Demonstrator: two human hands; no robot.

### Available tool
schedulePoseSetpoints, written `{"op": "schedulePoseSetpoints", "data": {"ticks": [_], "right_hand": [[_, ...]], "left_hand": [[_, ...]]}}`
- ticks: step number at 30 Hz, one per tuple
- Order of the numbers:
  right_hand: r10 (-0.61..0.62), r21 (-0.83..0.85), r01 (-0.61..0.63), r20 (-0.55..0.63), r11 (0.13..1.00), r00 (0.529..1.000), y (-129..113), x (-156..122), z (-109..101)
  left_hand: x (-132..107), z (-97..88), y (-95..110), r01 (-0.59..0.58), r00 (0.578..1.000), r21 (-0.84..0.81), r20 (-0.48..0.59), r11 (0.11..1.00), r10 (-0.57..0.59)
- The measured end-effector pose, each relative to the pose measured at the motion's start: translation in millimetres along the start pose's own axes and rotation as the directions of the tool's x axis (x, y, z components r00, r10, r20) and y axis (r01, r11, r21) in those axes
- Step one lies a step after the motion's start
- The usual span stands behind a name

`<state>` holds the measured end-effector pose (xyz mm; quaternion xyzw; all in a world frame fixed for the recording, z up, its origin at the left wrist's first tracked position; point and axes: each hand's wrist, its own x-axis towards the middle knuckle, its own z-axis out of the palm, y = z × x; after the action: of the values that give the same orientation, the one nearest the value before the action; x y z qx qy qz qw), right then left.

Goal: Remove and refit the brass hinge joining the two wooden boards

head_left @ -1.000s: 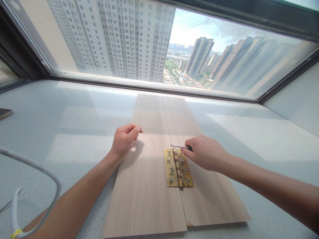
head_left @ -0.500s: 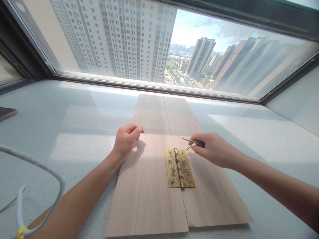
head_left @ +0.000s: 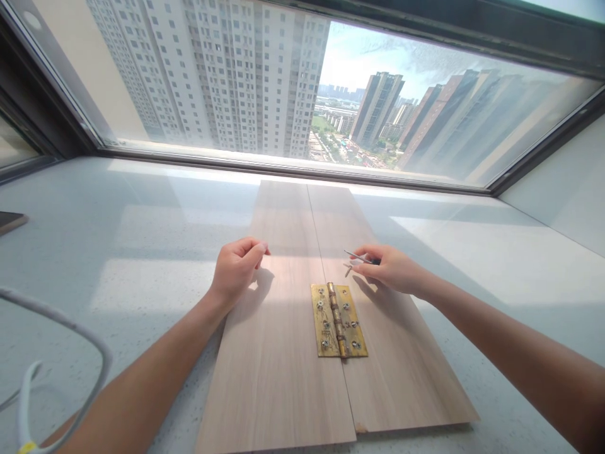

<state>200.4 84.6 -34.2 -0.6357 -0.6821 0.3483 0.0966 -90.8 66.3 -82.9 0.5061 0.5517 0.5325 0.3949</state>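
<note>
Two pale wooden boards lie side by side: the left board [head_left: 278, 391] and the right board [head_left: 401, 378]. A worn brass hinge [head_left: 338, 325] lies flat across their seam, with several screw heads visible in its leaves. My right hand [head_left: 394, 271] is above the right board, beyond the hinge's upper right corner. It grips a screwdriver [head_left: 360, 256] with a dark handle, its metal shaft pointing left. Between thumb and finger it also pinches a small screw [head_left: 348, 271]. My left hand [head_left: 239, 265] is closed in a loose fist at the left board's outer edge; its inside is hidden.
The boards rest on a white speckled sill [head_left: 151, 302] under a dark-framed window [head_left: 283, 169]. A white cable [head_left: 66, 318] loops at the lower left. Part of a dark flat object [head_left: 10, 222] shows at the left edge.
My right hand has shifted slightly up and left, away from the hinge, with the screwdriver and screw. The screw's angle has changed. My left hand stays closed in the same place.
</note>
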Motion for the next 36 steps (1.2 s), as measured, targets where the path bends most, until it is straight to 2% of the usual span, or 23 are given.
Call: {"op": "schedulePoseSetpoints", "data": {"ticks": [3, 5, 10, 14, 24, 27, 31, 33, 36], "right_hand": [[-0.012, -0.002, 0.012, -0.055, 1.000, 0.998, -7, -12, -13], [-0.032, 0.005, 0.032, -0.047, 0.999, 0.998, -13, -22, -25], [-0.021, -0.219, 0.047, 0.122, 0.975, 0.992, -38, -48, -41], [0.018, -0.351, 0.050, 0.188, 0.935, 0.982, -53, -59, -37], [0.074, -0.427, 0.022, 0.207, 0.904, 0.976, -67, -50, -25], [0.078, -0.573, 0.031, 0.165, 0.819, 0.983, -79, -53, -20], [-0.024, -0.792, 0.128, 0.141, 0.597, 0.990, -108, -61, -4], [-0.018, -0.855, 0.187, 0.204, 0.483, 0.979, -123, -64, 5], [-0.019, -0.870, 0.305, 0.323, 0.388, 0.946, -135, -65, 13]], "left_hand": [[0, -0.2, -1, -0.007, 1.000, -0.009, 0.003, 1.000, 0.007], [0, 0.1, -1, -0.008, 1.000, -0.008, 0.001, 1.000, 0.008], [-1, 1.8, 4, 0.004, 1.000, 0.008, -0.019, 1.000, -0.004], [-2, 2.2, 5, -0.002, 1.000, 0.013, -0.028, 1.000, 0.003], [0, 0.7, 1, -0.014, 1.000, 0.002, 0.002, 1.000, 0.014], [-1, 1.5, 3, -0.027, 1.000, 0.011, -0.012, 1.000, 0.027], [-1, 2.6, 5, -0.042, 0.999, 0.024, -0.025, 0.999, 0.043], [-2, 2.8, 6, -0.044, 0.999, 0.023, -0.030, 0.999, 0.044], [-2, 2.6, 7, -0.036, 0.999, 0.017, -0.031, 0.999, 0.037]]}}
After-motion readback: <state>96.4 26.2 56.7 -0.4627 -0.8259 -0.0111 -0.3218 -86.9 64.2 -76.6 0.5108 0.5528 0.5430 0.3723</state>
